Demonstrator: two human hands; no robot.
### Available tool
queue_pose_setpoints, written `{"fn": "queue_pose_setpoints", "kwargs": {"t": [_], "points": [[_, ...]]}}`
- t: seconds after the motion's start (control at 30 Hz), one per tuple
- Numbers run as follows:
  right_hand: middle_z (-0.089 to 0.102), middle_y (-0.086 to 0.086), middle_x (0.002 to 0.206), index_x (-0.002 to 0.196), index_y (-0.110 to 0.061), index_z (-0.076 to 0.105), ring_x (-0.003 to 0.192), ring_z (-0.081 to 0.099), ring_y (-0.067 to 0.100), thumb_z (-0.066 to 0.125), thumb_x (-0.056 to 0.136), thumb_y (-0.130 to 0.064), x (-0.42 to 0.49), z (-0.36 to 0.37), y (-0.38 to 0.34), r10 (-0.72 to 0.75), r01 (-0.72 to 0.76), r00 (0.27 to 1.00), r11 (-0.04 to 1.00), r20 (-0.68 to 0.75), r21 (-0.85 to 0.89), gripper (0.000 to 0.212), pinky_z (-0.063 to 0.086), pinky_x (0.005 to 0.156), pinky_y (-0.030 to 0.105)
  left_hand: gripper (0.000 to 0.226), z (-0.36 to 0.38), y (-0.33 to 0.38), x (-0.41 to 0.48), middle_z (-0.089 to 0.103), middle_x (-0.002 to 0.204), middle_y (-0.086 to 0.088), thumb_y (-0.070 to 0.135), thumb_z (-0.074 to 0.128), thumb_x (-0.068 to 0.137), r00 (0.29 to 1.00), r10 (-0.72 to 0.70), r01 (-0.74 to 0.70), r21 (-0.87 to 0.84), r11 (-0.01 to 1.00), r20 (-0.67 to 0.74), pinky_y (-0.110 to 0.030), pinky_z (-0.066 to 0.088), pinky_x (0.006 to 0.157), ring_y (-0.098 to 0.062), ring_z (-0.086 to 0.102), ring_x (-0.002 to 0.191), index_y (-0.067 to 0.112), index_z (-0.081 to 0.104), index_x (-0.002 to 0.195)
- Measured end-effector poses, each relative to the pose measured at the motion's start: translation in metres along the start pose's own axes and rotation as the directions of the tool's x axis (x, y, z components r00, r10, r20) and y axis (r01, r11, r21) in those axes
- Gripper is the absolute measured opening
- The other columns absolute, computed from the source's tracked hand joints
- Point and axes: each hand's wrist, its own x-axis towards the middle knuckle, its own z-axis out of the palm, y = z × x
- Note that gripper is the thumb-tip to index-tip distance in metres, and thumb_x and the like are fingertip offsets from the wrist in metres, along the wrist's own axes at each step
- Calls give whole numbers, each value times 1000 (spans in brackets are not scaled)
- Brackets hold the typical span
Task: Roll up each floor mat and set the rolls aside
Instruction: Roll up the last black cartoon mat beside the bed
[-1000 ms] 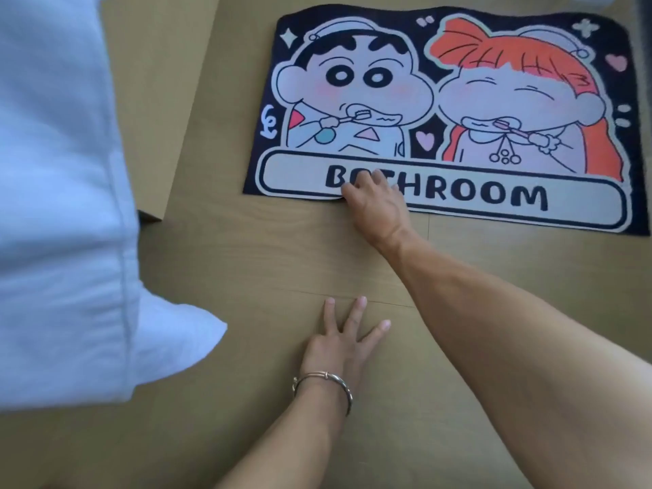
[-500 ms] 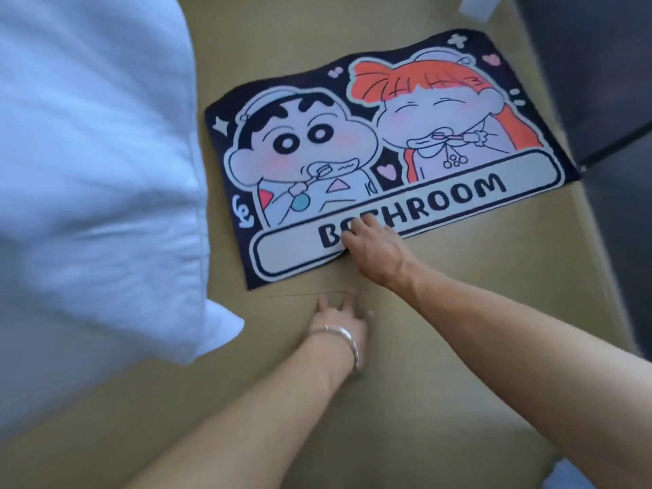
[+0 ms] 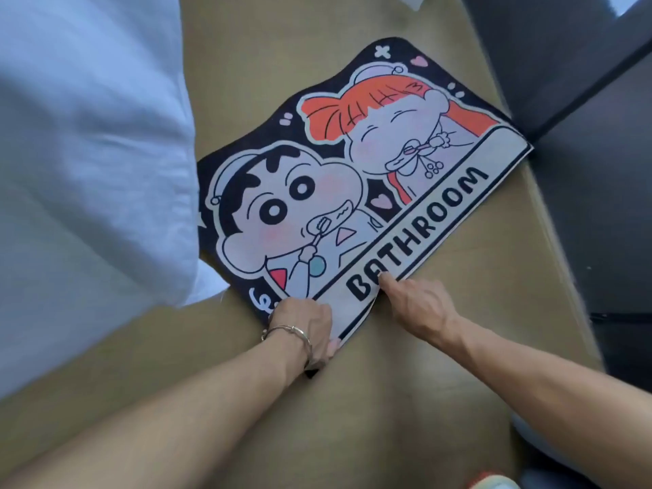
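A floor mat (image 3: 352, 178) with two cartoon children and the word BATHROOM lies flat on the tan wooden floor, turned diagonally. My left hand (image 3: 307, 326), with a silver bracelet at the wrist, grips the mat's near corner, fingers curled over the edge. My right hand (image 3: 416, 305) holds the near long edge just below the letters BA, thumb on top and fingers tucked under the slightly lifted edge.
White bedding (image 3: 88, 153) hangs over the left side and touches the mat's left end. Dark grey furniture (image 3: 582, 118) stands along the right. A colourful shoe tip (image 3: 490, 481) shows at the bottom right. Bare tan floor (image 3: 405, 400) lies in front of me.
My left hand has left the bare floor and taken hold of the mat's near corner. My right hand has kept its place at the edge. The view has swung, so the mat appears rotated.
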Motion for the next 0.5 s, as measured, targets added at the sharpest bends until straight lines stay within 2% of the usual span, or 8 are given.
{"fn": "queue_pose_setpoints", "kwargs": {"t": [0.1, 0.13, 0.23, 0.27, 0.33, 0.4, 0.43, 0.5], "points": [[63, 2, 93, 100, -16, 42, 84, 59, 28, 29, 99, -16, 7, 6, 3, -39, 46, 992, 997, -118, 61, 12, 32, 63, 30, 64, 1, 4, -2, 61, 100, -6, 72, 33, 85, 998, -57, 58, -22, 998, 28, -32, 48, 70, -25, 62, 85, 14, 47, 109], [59, 1, 89, 94, -18, 39, 84, 55, 27, 31, 99, -16, 8, 6, 5, -47, 62, 988, 993, -150, 97, 10, 29, 65, 30, 58, -1, 6, -2, 62, 99, -6, 67, 36, 88, 998, -60, 61, -34, 998, 34, -32, 49, 72, -24, 62, 85, 14, 49, 107], [47, -4, 80, 89, -21, 36, 77, 44, 22, 31, 101, -22, 7, 2, 2, -24, 73, 978, 971, -208, 228, 13, 31, 68, 33, 21, -6, 12, -4, 66, 102, -6, 22, 50, 87, 998, 3, 7, -164, 986, 64, -29, 43, 71, -26, 62, 90, 11, 63, 100], [47, -5, 80, 90, -21, 39, 77, 44, 21, 31, 102, -27, 7, 0, 0, -11, 70, 974, 964, -225, 257, 15, 34, 70, 35, 21, -9, 11, -5, 66, 100, -6, 14, 52, 83, 996, 26, -6, -218, 976, 85, -30, 44, 71, -27, 61, 91, 9, 66, 98], [50, -5, 80, 91, -19, 43, 79, 45, 20, 32, 101, -36, 7, -5, -3, 14, 58, 970, 956, -243, 288, 23, 35, 72, 34, 22, -12, 8, -5, 60, 81, -5, 8, 51, 82, 993, 76, -44, -310, 950, 93, -31, 46, 73, -29, 57, 84, 4, 66, 98], [48, -5, 79, 90, -17, 41, 79, 44, 19, 33, 100, -38, 10, -13, 0, 37, 48, 967, 946, -252, 320, 24, 33, 71, 32, 22, -15, 11, -4, 46, 66, -1, 5, 47, 83, 996, 69, -44, -399, 916, 48, -28, 41, 66, -24, 48, 74, 3, 63, 97], [48, -4, 79, 90, -16, 41, 78, 44, 19, 34, 100, -36, 11, -17, 3, 53, 40, 966, 938, -255, 346, 24, 32, 70, 32, 20, -17, 16, -3, 47, 68, -1, 5, 44, 85, 999, 44, -28, -433, 901, 26, -26, 37, 63, -23, 48, 73, 3, 60, 97], [49, -1, 78, 92, -14, 42, 75, 44, 20, 35, 100, -30, 14, -26, 10, 103, 3, 963, 920, -247, 393, 20, 32, 67, 33, 20, -22, 33, -2, 60, 87, -9, 14, 38, 95, 1000, -9, 3, -508, 861, -8, -29, 37, 67, -29, 56, 84, 6, 53, 104]]}}
